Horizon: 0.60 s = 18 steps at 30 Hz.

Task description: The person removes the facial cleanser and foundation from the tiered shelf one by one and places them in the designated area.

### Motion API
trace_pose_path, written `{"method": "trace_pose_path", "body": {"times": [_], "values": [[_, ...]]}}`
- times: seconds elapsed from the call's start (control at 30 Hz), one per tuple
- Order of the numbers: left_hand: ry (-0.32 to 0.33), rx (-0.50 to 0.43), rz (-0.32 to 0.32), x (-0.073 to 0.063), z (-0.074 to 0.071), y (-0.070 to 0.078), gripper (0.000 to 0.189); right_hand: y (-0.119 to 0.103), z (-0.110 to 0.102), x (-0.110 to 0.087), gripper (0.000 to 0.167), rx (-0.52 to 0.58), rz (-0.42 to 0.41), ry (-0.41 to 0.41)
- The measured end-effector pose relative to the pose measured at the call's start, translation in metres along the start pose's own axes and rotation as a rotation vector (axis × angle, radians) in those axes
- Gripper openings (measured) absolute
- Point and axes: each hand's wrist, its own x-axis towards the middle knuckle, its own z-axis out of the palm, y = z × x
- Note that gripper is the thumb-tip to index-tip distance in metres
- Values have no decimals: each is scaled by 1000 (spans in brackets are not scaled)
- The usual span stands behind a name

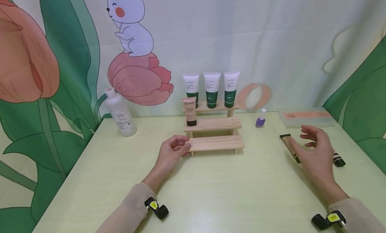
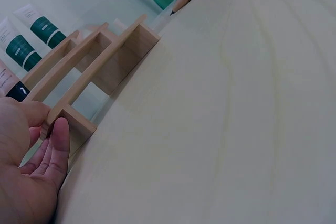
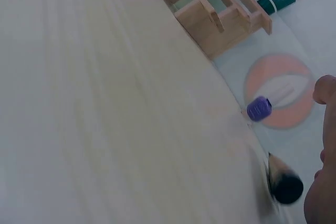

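Observation:
My left hand (image 1: pixel 169 156) grips the left end of the lowest step of a three-step wooden display rack (image 1: pixel 215 144), thumb and fingers about the wood in the left wrist view. On the top step stand three white-and-green squeeze tubes (image 1: pixel 212 89). A beige BB cream tube (image 1: pixel 190 112) stands on the middle step at its left end. Over at the right, my right hand (image 1: pixel 316 159) hovers with curved, parted fingers and nothing in them. Below it lie a beige tube with dark ends (image 1: pixel 289 146) and another tube (image 1: pixel 339 159), partly hidden by the hand.
A small purple nail polish bottle (image 1: pixel 260 119) stands right of the rack. Behind the right hand lies a clear plastic box (image 1: pixel 307 118). At the back left is a white pump-less bottle (image 1: pixel 122 117). A printed curtain (image 1: pixel 211 32) hangs behind the table.

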Motion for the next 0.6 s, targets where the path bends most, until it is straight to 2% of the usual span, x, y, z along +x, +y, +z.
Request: {"method": "trace_pose_path", "body": {"times": [0.17,0.33,0.6], "values": [[5,-5,-1,0,1,0,23,-19,14,-2,63,76,-73,-14],[3,-4,6,0,1,0,23,-49,31,1,67,197,-178,-42],[4,0,-8,1,1,0,24,-96,65,0,61,356,-235,-136]]}}
